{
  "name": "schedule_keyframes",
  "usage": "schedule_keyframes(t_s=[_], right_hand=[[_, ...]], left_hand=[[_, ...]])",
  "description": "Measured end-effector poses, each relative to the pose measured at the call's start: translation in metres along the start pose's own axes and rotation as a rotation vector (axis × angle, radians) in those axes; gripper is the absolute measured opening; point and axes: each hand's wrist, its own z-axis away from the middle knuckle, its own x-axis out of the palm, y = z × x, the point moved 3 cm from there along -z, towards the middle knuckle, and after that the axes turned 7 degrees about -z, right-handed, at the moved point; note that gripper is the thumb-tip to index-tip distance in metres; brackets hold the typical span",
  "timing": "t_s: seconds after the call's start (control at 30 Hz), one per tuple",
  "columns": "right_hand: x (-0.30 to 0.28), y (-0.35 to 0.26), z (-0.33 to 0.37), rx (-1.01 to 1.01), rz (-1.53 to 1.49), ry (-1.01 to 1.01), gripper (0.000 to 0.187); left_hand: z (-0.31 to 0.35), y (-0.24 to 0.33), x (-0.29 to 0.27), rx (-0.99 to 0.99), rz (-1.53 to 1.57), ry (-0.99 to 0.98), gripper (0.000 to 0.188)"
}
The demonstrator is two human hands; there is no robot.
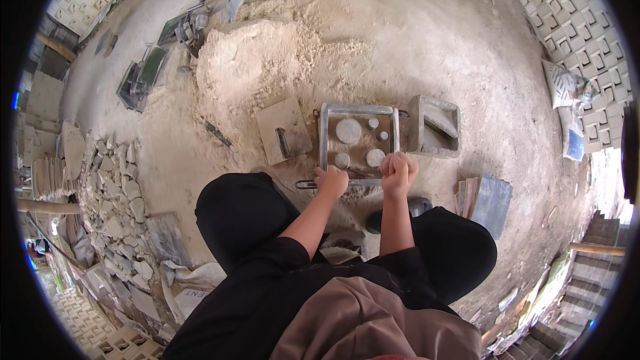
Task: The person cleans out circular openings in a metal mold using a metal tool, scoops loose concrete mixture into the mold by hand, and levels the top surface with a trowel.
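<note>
Grey, the frame (323, 137) sits beyond our clenched right hand (399, 172) and curled left hand (332, 181), its hold unclear; we're apparently adjusting the bar (365, 183) between, needing even pressure next.

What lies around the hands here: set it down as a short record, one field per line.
Left hand: over the near metal bar; grip unclear
Right hand: curled, at the near right corner of the metal frame
Inside frame: five round discs of differing sizes
Right of frame: grey box, a slanted slab in it
Left of frame: square board, a dark bar on it
Farther off: pale powder heap; another person's gloved hands
</note>
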Motion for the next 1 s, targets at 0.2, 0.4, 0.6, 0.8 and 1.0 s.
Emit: schedule_keyframes(t_s=[0.2, 0.4, 0.6, 0.8, 1.0], right_hand=[[0.011, -0.002, 0.006, -0.027, 0.193, -0.243, 0.026], [0.034, -0.020, 0.004, 0.015, 0.147, -0.206, 0.030], [0.007, 0.011, -0.003, -0.006, 0.287, -0.276, 0.030], [-0.025, -0.055, -0.035, -0.029, -0.111, 0.100, 0.033], [-0.055, -0.121, -0.103, 0.282, 0.026, 0.029, 0.045]], left_hand=[[0.000, 0.005, 0.002, 0.057, 0.048, -0.009, 0.045], [-0.010, -0.007, -0.005, 0.131, 0.031, 0.196, 0.059], [0.003, 0.012, -0.012, -0.045, 0.269, 0.118, 0.065], [-0.001, 0.006, -0.012, 0.080, 0.181, 0.073, 0.062], [-0.007, 0.004, -0.001, 0.049, 0.073, 0.083, 0.064]])
